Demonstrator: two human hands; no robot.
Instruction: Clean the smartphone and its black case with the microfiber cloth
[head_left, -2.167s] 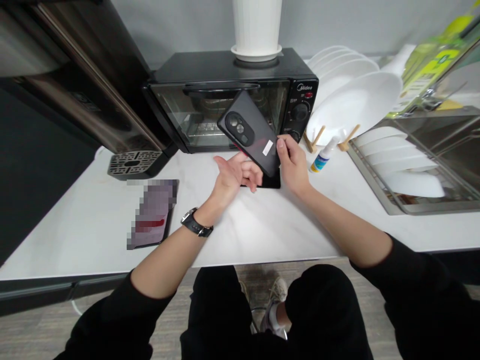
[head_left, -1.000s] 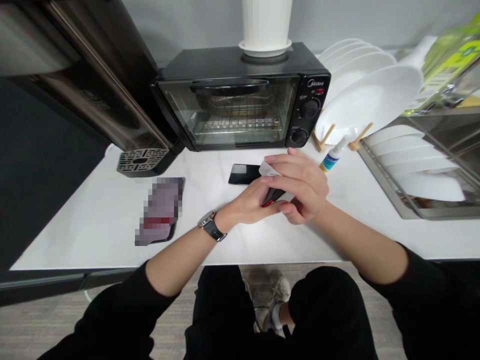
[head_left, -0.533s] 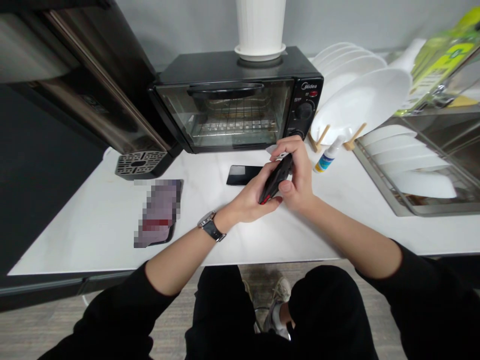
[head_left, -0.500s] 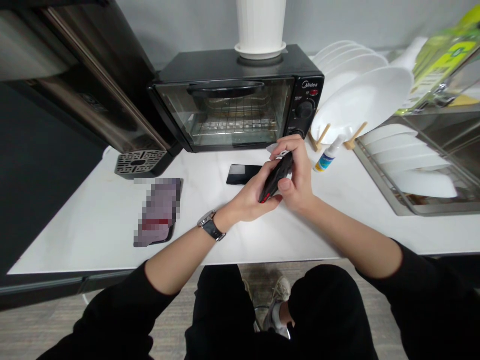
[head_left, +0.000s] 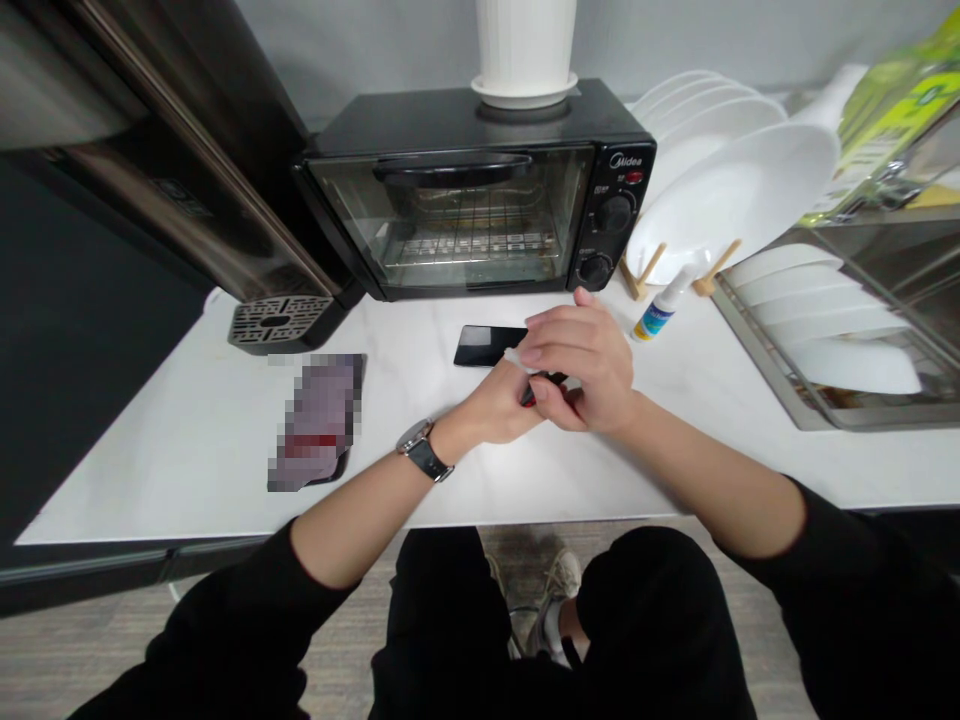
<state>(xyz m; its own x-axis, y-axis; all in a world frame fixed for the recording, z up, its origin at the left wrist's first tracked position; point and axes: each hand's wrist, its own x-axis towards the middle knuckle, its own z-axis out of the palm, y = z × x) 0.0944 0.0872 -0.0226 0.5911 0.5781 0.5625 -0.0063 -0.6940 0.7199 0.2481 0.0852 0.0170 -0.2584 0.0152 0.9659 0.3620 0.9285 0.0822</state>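
Note:
My left hand (head_left: 499, 405) is wrapped round a black object with red marks (head_left: 529, 394), tilted above the white counter. Most of this object is hidden by my fingers, so its kind is unclear. My right hand (head_left: 589, 365) lies over it from the right, with curled fingers pressing a small white wipe (head_left: 516, 356) against its upper end. Behind my left hand a black phone (head_left: 486, 345) rests flat on the counter, its right end covered by my hands. A small white spray bottle (head_left: 660, 312) with a blue and yellow label stands right of my right hand.
A black toaster oven (head_left: 465, 220) with a white pot (head_left: 525, 45) on top stands behind. At left are a drink machine's drip tray (head_left: 262, 322) and a blurred phone-like slab (head_left: 319, 420). White plates (head_left: 720, 190) and a dish rack (head_left: 795, 400) stand at right.
My right hand has moved down and left over the black object, carrying the white wipe, and now covers most of it. The left hand has tilted the object lower.

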